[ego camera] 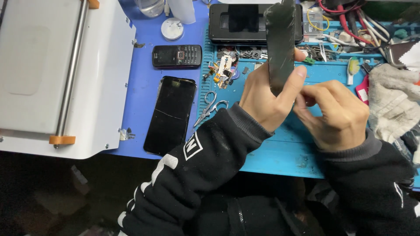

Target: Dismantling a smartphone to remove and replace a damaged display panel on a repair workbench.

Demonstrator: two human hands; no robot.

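While gripping the dark panel upright over the blue mat, left hand clamped around it; right hand curled, fingertips pinching at its lower edge.

Bright, even light falls from overhead on the workbench, and the blue mat shows clear colour with only soft shadows under the hands. The white machine at the left edge looks slightly washed out. Below the front edge all is dim, and the far right corner blurs a little
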